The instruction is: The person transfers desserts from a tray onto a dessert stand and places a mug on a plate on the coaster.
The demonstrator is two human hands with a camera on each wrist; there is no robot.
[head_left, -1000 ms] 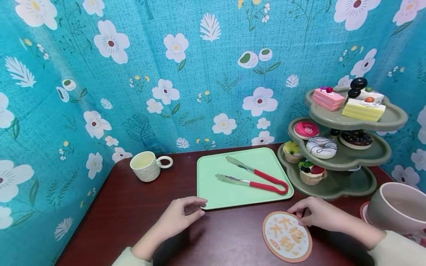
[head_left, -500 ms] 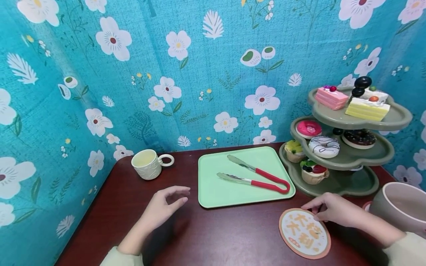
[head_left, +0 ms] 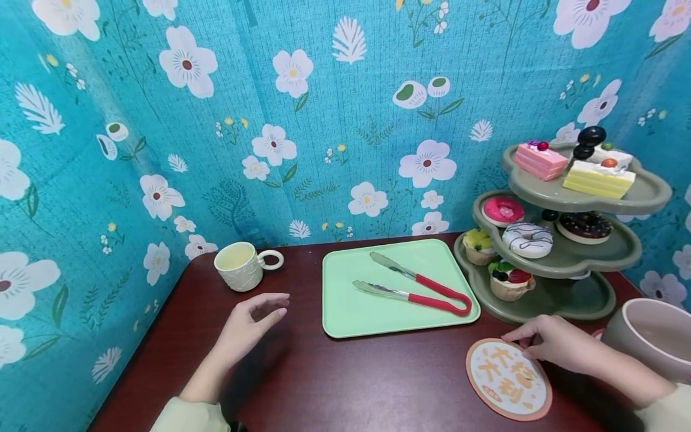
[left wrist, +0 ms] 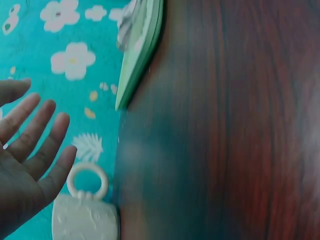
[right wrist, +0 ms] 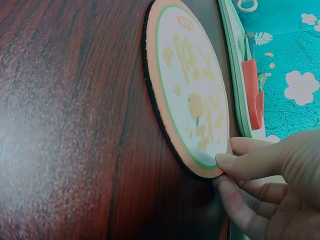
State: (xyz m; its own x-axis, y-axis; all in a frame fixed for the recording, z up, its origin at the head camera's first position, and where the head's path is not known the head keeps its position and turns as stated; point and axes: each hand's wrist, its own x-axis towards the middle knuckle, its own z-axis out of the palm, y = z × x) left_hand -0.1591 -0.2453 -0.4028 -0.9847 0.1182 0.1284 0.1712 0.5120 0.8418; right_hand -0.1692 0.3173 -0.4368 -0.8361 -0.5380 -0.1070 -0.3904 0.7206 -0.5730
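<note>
My right hand (head_left: 564,347) pinches the far edge of a round coaster (head_left: 509,379) with an orange rim and yellow-orange characters on white. In the right wrist view the thumb lies on top of the coaster (right wrist: 192,100) at its rim and the other fingers are below, its dark underside edge showing. On the left, my left hand (head_left: 243,329) holds nothing, its fingers loosely bent above the table. Closest to it stands a cream mug (head_left: 239,270) with a ring handle. Spread fingers of the left hand (left wrist: 30,155) show beside the mug (left wrist: 85,220) in the left wrist view.
A green tray (head_left: 345,321) bears red-handled tongs (head_left: 439,302). Behind the right hand rises a three-tier stand (head_left: 572,309) with toy cakes, donuts and cupcakes. A large grey-beige cup (head_left: 621,336) stands at the right edge, and a flowered blue cloth (head_left: 335,120) hangs behind the table.
The right hand has moved the coaster to the right, toward the large cup. My left hand has drawn away from the tray's corner toward the left.
</note>
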